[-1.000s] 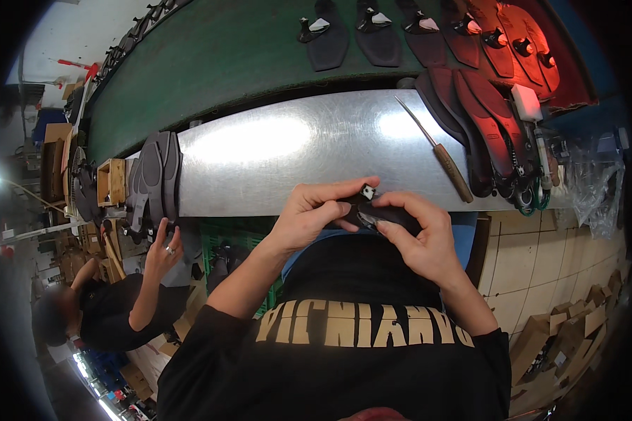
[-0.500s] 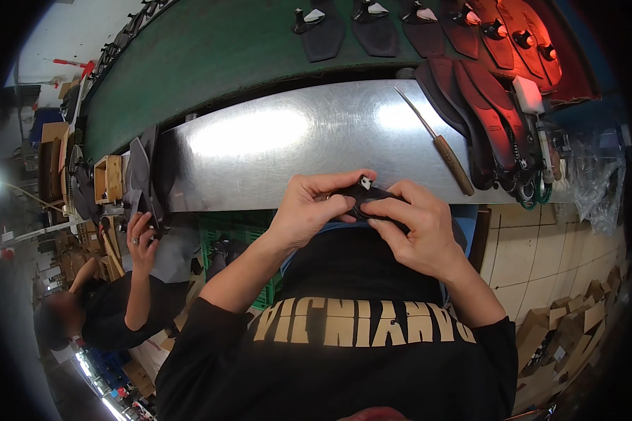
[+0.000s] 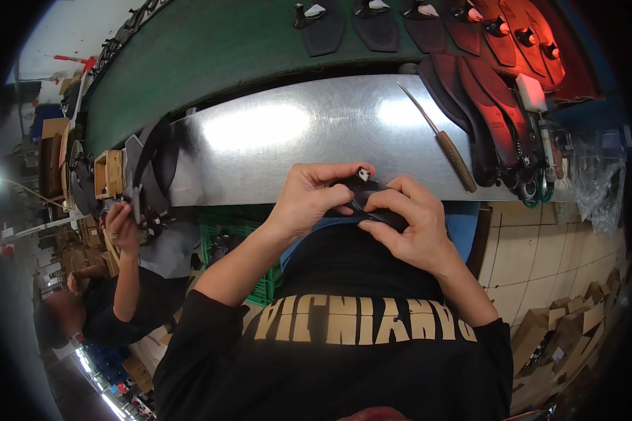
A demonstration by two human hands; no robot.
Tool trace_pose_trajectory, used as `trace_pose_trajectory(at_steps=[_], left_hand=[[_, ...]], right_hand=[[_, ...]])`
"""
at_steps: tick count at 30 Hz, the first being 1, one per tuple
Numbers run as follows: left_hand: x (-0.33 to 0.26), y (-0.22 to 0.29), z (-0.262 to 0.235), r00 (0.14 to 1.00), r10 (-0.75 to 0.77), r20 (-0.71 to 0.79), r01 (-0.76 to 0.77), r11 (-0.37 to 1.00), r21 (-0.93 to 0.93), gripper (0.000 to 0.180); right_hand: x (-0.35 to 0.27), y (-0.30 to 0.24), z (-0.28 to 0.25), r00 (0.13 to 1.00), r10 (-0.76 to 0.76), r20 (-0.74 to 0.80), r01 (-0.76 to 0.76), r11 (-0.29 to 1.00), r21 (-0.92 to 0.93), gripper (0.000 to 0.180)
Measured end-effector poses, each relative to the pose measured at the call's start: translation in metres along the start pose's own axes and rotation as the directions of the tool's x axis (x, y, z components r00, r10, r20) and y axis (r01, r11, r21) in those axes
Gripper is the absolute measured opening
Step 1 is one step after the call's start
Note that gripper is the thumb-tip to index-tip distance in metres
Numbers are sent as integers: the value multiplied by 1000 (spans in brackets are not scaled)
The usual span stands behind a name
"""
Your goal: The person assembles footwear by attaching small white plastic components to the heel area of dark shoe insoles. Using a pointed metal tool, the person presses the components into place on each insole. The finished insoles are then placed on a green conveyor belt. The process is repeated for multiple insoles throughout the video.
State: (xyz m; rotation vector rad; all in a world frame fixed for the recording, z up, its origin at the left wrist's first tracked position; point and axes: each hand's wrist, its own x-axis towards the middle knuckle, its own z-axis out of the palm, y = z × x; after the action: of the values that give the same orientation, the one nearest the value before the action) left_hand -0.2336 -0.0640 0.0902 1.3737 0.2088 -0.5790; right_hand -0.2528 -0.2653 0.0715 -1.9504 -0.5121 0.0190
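Observation:
A dark sandal part (image 3: 361, 194) is held between my two hands at the near edge of the metal table. A small black-and-white piece (image 3: 362, 175) sticks up at its far end. My left hand (image 3: 303, 205) grips its left side, index finger stretched along the far end and thumb bent onto the middle. My right hand (image 3: 418, 226) pinches the right side between thumb and fingers. The fingers hide much of the part. An awl (image 3: 455, 161) with a wooden handle lies to the right, beyond my right hand.
Dark soles (image 3: 486, 116) are piled at the table's right end, beside cables and plastic bags (image 3: 597, 182). Several sandal soles with straps (image 3: 323, 31) line the green surface (image 3: 225, 59) beyond. At left, a co-worker's hand (image 3: 121, 228) is near more dark soles and a wooden box (image 3: 109, 174).
My hands and the sandal part have shifted slightly, and the right fingers have bent a little more over it. The co-worker's hand has moved left, and the soles beside it have shifted.

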Motion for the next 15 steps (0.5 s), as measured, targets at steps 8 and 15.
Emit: trace_pose_trajectory(at_steps=[8, 15], left_hand=[[0, 4, -4, 987, -157, 28, 159, 964, -211, 42], [1, 2, -5, 990, -53, 134, 97, 932, -348, 51]], right_hand=[[-4, -2, 9, 979, -143, -143, 125, 984, -125, 21], [2, -6, 1, 971, -153, -181, 159, 987, 15, 28]])
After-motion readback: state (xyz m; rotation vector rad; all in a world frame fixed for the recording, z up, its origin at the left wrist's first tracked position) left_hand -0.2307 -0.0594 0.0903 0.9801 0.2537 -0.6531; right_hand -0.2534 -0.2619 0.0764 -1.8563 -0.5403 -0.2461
